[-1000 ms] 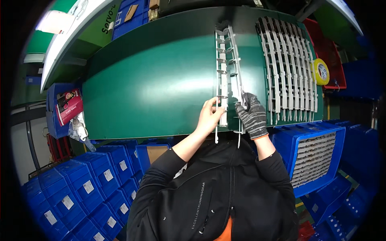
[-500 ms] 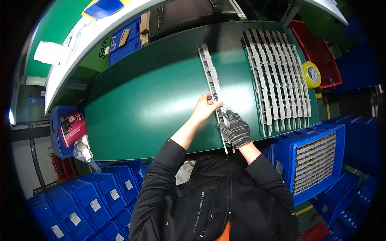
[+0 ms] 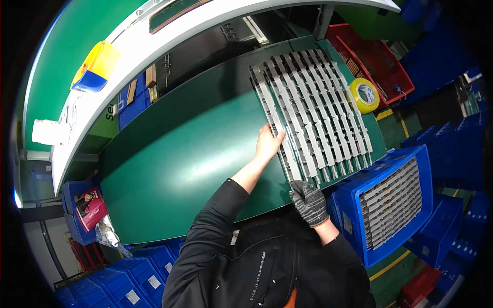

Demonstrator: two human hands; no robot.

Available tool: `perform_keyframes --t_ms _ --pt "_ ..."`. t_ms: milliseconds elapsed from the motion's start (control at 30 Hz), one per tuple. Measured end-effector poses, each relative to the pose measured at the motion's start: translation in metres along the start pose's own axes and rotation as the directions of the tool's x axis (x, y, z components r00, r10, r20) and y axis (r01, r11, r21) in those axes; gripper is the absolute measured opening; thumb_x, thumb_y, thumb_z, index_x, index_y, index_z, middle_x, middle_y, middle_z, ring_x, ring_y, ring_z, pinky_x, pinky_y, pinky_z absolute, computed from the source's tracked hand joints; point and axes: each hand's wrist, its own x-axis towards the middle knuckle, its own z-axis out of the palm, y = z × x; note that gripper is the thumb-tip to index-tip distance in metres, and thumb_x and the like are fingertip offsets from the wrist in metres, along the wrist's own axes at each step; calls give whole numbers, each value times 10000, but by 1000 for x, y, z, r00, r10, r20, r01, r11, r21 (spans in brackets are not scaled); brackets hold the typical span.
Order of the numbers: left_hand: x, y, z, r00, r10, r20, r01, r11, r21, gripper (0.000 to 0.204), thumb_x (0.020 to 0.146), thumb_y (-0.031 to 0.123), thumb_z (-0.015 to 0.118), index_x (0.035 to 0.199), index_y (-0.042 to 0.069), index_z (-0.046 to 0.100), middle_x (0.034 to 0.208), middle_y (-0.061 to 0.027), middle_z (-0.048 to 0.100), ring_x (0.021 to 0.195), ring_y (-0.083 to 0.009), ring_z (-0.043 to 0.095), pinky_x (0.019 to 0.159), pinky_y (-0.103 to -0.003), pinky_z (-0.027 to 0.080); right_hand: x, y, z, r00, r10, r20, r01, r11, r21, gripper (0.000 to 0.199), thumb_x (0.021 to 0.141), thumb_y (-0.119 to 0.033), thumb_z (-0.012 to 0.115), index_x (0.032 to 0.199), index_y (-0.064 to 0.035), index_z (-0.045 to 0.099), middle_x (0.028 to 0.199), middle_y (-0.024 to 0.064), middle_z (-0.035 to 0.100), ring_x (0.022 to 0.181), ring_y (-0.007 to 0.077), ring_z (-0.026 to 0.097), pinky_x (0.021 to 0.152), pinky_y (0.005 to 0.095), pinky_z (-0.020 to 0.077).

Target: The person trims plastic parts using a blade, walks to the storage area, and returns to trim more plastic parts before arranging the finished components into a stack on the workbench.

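bare hand (image 3: 268, 144): 1 | gloved hand (image 3: 309, 203): 1 | held strip (image 3: 275, 118): 1 | tape roll (image 3: 356, 97): 1

Before me is a green desk (image 3: 154, 200), its top throwing back a soft white glare (image 3: 203, 172) near the middle, with a dark shadow (image 3: 169, 120) lying along the far side. Beyond it, 1 long white shelf (image 3: 141, 49) runs across my view, a grey metal post (image 3: 322, 21) beneath it and a green panel (image 3: 92, 31) behind it at the left. Far to my left, 1 small bright light (image 3: 18, 199) shows. To my right, yellow lines (image 3: 389, 266) cross the green floor (image 3: 395, 274).
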Motion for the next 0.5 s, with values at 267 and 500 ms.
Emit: perform_keyframes --t_ms 267,500 --pt "-4 43 15 994 -62 -87 72 992 108 802 634 360 709 1171 -111 343 1113 -269 442 1059 -377 459 910 -380 385 -10 8 -14 991 8 132 -11 1000 23 216 749 -139 610 947 -54 612 909 129 617 824 278 598 717 348 481" --pt "4 45 13 995 -38 -92 49 991 122 828 646 358 704 1210 -108 315 1100 -238 443 1052 -354 462 903 -378 386 -2 9 -11 954 -48 295 21 995 93 233 787 -183 564 996 -93 614 980 124 608 900 272 578 782 368 462"
